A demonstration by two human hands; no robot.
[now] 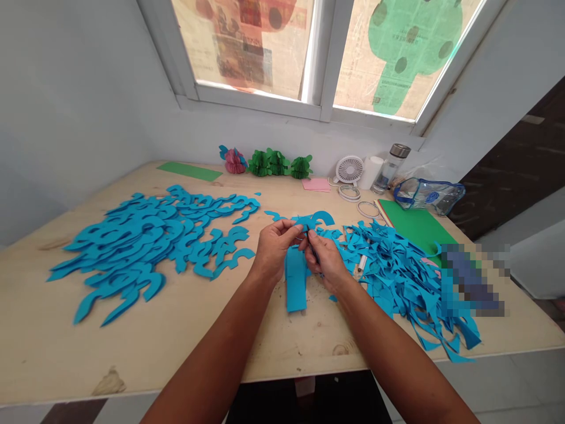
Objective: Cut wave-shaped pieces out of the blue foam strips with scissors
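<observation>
Above the middle of the table, my left hand (276,244) pinches a blue paper piece (305,222) between thumb and fingers. Close against it on the right, my right hand (324,256) is closed around a small dark-handled tool (313,250); its tip is hidden near the paper. Beneath the hands a blue paper strip (296,288) hangs or lies toward the table's front; which one I cannot tell. A curved blue piece (324,218) shows just behind my fingers.
Wavy blue cutouts (136,235) are heaped on the left of the wooden table (185,347). Blue scraps (397,265) and a white marker (362,262) lie right. Behind are green paper (415,227), tape rolls (348,192), a fan (349,170), a bottle (391,169) and paper ornaments (276,162).
</observation>
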